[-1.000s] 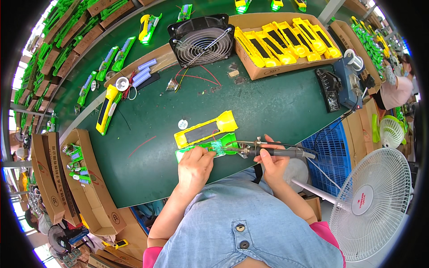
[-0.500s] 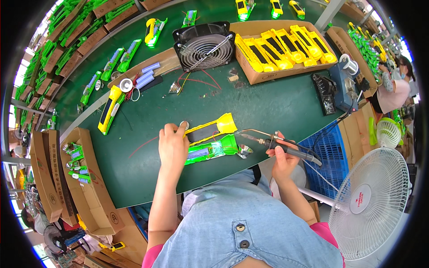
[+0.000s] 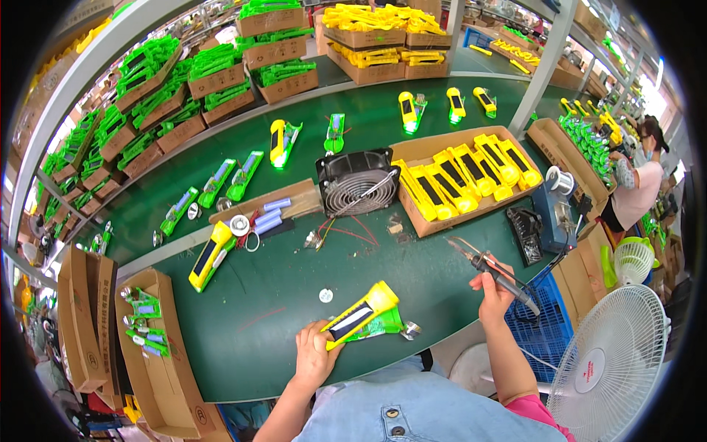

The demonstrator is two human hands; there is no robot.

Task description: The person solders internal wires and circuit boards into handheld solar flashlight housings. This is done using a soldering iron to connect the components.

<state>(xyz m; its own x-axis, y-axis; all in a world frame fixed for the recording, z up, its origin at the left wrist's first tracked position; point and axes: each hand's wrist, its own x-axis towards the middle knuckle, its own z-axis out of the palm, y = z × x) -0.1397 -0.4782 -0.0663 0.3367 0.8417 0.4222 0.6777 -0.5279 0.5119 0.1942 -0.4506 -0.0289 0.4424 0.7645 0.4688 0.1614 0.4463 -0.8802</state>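
Here I see: left hand (image 3: 315, 353) grips yellow casing (image 3: 361, 313) over green casing (image 3: 384, 325), near front edge of table (image 3: 243, 365) | right hand (image 3: 496, 291) holds soldering iron (image 3: 521, 296) | open tabletop stretches between.

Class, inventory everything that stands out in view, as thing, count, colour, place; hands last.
Bench: one, green, centre
Yellow casing: one, yellow, bench front
Green casing: one, green, overlapped by it
Soldering iron: one, dark, right of casings
Round disc: one, white, beyond casings
Loose cells: three, blue, back left
Square fan: one, black, back centre
Open carton: one, brown, back right
Stacked cartons: many, brown, upper left
Pedestal fan: one, white, lower right
Left hand: one, bare, gripping yellow casing
Right hand: one, bare, holding soldering iron
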